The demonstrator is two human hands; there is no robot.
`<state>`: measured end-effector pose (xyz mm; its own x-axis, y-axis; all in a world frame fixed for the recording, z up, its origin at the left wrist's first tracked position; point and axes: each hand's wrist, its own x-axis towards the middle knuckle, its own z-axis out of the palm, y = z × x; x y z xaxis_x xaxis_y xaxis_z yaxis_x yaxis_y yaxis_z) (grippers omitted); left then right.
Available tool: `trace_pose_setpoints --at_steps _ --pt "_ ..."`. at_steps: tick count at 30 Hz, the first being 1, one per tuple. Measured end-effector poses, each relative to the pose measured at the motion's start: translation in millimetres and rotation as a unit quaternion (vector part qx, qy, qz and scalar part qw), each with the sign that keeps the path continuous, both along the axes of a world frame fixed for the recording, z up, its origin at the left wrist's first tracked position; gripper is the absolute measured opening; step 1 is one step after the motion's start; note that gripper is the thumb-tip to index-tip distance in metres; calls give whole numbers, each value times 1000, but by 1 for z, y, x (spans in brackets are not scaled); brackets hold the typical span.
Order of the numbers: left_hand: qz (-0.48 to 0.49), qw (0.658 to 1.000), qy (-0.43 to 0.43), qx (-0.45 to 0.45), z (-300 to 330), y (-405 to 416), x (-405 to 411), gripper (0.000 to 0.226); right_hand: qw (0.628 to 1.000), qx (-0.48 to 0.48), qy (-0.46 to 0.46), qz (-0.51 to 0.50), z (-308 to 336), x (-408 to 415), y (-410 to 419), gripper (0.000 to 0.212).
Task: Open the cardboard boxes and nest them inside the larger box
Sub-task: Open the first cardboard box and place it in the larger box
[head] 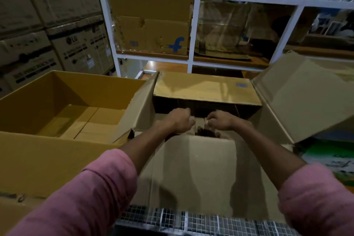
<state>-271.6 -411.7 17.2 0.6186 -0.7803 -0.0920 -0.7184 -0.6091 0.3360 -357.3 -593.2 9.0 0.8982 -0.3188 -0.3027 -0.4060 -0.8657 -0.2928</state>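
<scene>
Because it is plain corrugated cardboard with nothing visible inside, the box in front (193, 168) should be light and fairly stiff across its panels, yet easy to bend along the creases and easy to tear at worn edges. Its flaps are the weak parts; the best hold is probably on the top rim of a wall or near a corner fold, where the board is stiffest, not at a flap tip.

That box sits directly ahead of the person, its near wall facing the camera, its right flap (298, 99) thrown up and outward and its far flap (203, 88) lying back. Both hands reach over the near wall into the opening, close together but not touching. The left hand (179, 121) is curled closed, seemingly around the edge of an inner flap; the right hand (220, 121) has its fingers pinched on a small piece of cardboard at the middle seam. What exactly each grips is partly hidden in the dark interior.

The larger box (63, 101) stands open just to the left, its wall touching or nearly touching the front box, with flat cardboard on its bottom.
</scene>
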Motion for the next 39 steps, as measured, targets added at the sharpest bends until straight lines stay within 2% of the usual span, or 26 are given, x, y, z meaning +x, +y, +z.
trace_pose_setpoints --at_steps 2,5,7,12,18,27,33,39 --pt "1 1000 2 21 -1 -13 17 42 1000 -27 15 -4 -10 16 -20 67" --pt "13 999 -27 28 -4 -36 36 50 992 -62 -111 -21 -17 37 -43 85" --pt "22 998 -57 18 -4 -53 48 59 983 -76 -165 -19 -12 53 -56 85" --pt "47 994 -97 4 -7 -100 87 80 982 -82 -172 -3 4 91 -91 84" --pt "78 989 -128 4 -19 -133 132 85 961 -161 -225 14 -19 134 -126 80" --pt "85 991 -101 18 -31 -140 147 87 953 -207 -221 10 -31 154 -138 71" --pt "81 991 -109 -1 -18 -121 125 88 967 -135 -214 16 -17 137 -128 71" --pt "89 989 -116 -16 4 -83 87 82 977 -117 -175 35 3 92 -100 72"
